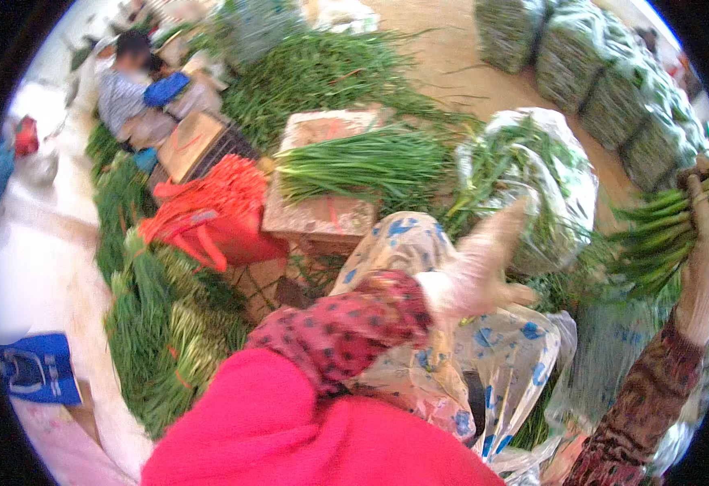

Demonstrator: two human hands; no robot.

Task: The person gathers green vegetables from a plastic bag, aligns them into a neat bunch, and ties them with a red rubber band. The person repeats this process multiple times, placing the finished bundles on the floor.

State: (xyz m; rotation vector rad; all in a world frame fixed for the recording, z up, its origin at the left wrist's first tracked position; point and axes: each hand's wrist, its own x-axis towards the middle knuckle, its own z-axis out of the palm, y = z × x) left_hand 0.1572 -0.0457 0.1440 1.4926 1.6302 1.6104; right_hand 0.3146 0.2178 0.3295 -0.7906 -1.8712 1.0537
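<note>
My left hand (491,261), blurred, reaches across my plastic-covered knees with its thumb apart from the fingers. It appears to hold nothing and is nearest a white plastic bag (579,176) of loose green leaves. Far out at the right, my right hand (702,188) grips a bunch of green stems (652,240), leafy ends hidden or blurred. In front of me, a pile of long green chives (360,161) lies across a worn low block (318,222). A red bag (251,243) heaped with orange-red ties (227,188) stands beside the block's left edge.
Bundled chives (142,304) lie along the left. A large loose green heap (318,79) spreads beyond the block. Another person (123,91) sits at the upper left near a wooden board (190,143). Plastic-wrapped green bales (615,109) line the upper right.
</note>
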